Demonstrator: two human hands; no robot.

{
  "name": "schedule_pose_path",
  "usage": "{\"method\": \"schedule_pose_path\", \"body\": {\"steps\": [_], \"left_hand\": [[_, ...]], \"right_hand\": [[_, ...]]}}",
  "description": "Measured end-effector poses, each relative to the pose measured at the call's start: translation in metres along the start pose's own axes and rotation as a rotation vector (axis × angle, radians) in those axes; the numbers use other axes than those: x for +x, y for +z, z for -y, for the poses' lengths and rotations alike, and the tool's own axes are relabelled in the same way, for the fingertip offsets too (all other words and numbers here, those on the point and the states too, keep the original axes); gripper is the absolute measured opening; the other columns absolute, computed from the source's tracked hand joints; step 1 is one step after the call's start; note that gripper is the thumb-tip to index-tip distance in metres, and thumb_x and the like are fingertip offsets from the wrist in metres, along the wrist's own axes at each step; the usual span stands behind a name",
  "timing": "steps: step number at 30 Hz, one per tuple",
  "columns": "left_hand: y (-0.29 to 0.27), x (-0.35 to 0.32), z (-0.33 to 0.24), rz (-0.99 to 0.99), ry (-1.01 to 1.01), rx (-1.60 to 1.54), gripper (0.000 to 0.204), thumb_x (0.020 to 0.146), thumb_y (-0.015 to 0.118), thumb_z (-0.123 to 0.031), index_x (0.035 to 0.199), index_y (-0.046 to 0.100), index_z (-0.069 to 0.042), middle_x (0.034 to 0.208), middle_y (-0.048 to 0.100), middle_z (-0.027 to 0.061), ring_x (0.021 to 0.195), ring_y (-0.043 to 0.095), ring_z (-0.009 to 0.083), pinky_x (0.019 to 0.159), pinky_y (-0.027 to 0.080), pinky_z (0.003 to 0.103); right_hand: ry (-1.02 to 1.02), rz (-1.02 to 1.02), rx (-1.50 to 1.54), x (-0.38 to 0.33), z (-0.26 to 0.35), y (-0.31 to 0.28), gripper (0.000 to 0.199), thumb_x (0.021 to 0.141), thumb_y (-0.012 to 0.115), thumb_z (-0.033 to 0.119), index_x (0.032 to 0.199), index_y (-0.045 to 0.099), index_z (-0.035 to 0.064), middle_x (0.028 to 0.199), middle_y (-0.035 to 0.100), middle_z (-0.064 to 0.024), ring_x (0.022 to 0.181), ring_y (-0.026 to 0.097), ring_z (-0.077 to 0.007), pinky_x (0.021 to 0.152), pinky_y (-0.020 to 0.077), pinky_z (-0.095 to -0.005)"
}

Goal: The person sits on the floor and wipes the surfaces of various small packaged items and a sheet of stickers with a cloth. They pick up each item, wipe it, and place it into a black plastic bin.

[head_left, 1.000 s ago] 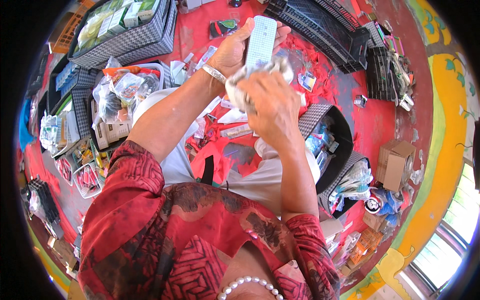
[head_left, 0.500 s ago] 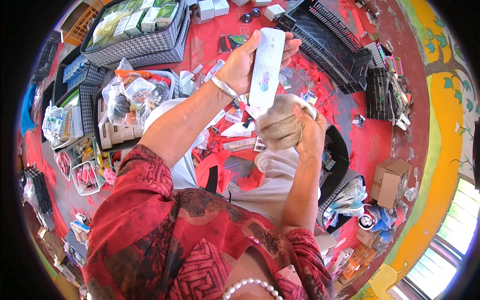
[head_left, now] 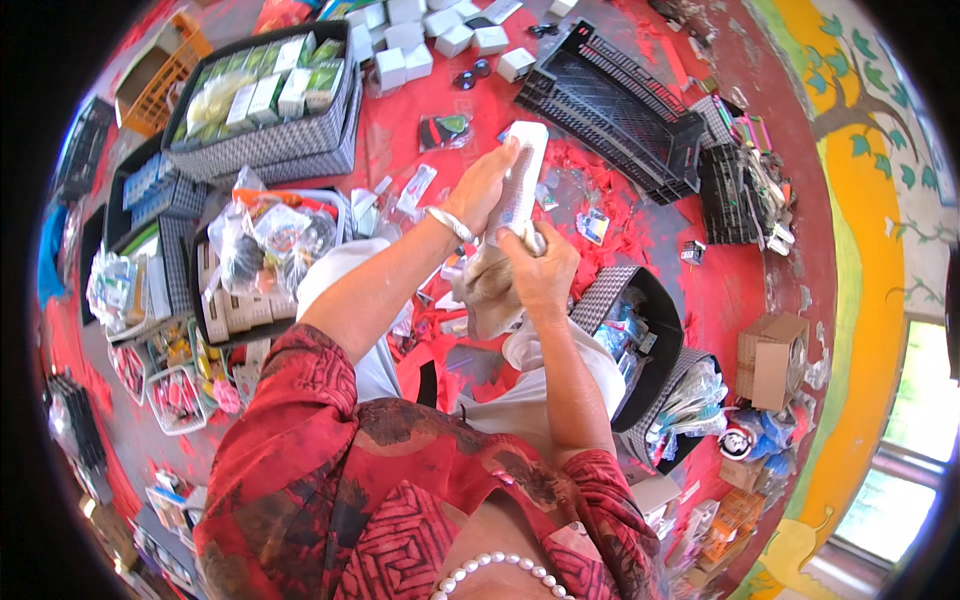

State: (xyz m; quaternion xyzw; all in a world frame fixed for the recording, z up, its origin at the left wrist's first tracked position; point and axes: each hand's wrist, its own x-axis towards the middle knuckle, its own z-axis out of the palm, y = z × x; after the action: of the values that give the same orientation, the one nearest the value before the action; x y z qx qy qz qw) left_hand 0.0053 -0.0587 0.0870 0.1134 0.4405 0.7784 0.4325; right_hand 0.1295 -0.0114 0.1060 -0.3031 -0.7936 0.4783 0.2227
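Observation:
My left hand (head_left: pixel 485 188) is wrapped around a long, narrow white case (head_left: pixel 530 140) with rounded corners, now turned mostly edge-on. Its far end sticks out beyond my fingers. Bunched in my right hand (head_left: pixel 543 268) is a beige cloth (head_left: pixel 488 295), which hangs down over my lap. The right thumb and part of the cloth press against the near end of the case, so the two hands nearly meet. Some of the case's surface is hidden behind my left fingers.
A checked bin (head_left: pixel 255 150) of green-and-white boxes stands far left, near a tub of bagged goods (head_left: pixel 275 235). A black crate (head_left: pixel 615 125) lies far right; checked bins (head_left: pixel 640 350) stand by my right knee. White boxes (head_left: pixel 405 50) and red scraps litter the floor.
The case has tilted from showing its printed broad face to nearly edge-on. My right hand has brought the cloth up and left against it. The view has shifted slightly.

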Motion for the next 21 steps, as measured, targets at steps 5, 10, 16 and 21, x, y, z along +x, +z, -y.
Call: {"method": "schedule_pose_path", "body": {"steps": [5,10,16,21], "left_hand": [[-0.003,0.01,0.005,-0.059,-0.067,-0.155,0.045,0.094,0.033,-0.044,0.079,0.051,-0.006,0.067,0.052,0.0037,0.057,0.049,0.0114,0.05,0.042,0.025],[-0.019,0.019,0.002,0.427,-0.259,-0.617,0.046,0.094,0.03,-0.047,0.078,0.048,-0.007,0.063,0.049,0.0045,0.054,0.046,0.0133,0.051,0.042,0.027],[-0.012,0.005,0.011,0.362,0.099,-0.093,0.036,0.094,0.038,-0.039,0.087,0.052,-0.006,0.078,0.054,0.0049,0.067,0.052,0.0141,0.058,0.045,0.027],[0.009,-0.032,-0.002,0.224,0.096,0.207,0.028,0.094,0.04,-0.025,0.11,0.052,-0.005,0.1,0.059,0.0057,0.088,0.058,0.0169,0.075,0.049,0.031]], "right_hand": [[-0.101,0.026,-0.112,-0.003,0.019,-0.009,0.03,0.069,0.075,0.023,0.077,0.061,-0.0014,0.064,0.058,-0.0067,0.059,0.052,-0.01,0.056,0.0436,-0.0263],[-0.217,-0.248,0.106,0.002,0.04,-0.026,0.019,0.069,0.071,0.011,0.082,0.061,0.0019,0.071,0.06,-0.0108,0.062,0.057,-0.0238,0.057,0.0449,-0.0334],[-0.741,-0.159,-0.427,0.013,0.067,0.0,0.016,0.068,0.07,0.011,0.081,0.061,0.0076,0.077,0.053,-0.0074,0.067,0.054,-0.0257,0.058,0.0432,-0.0362],[-0.677,-0.342,-0.446,0.049,0.069,-0.006,0.017,0.068,0.069,0.015,0.082,0.062,0.0068,0.077,0.053,-0.0094,0.07,0.055,-0.028,0.06,0.0433,-0.0375]]}}
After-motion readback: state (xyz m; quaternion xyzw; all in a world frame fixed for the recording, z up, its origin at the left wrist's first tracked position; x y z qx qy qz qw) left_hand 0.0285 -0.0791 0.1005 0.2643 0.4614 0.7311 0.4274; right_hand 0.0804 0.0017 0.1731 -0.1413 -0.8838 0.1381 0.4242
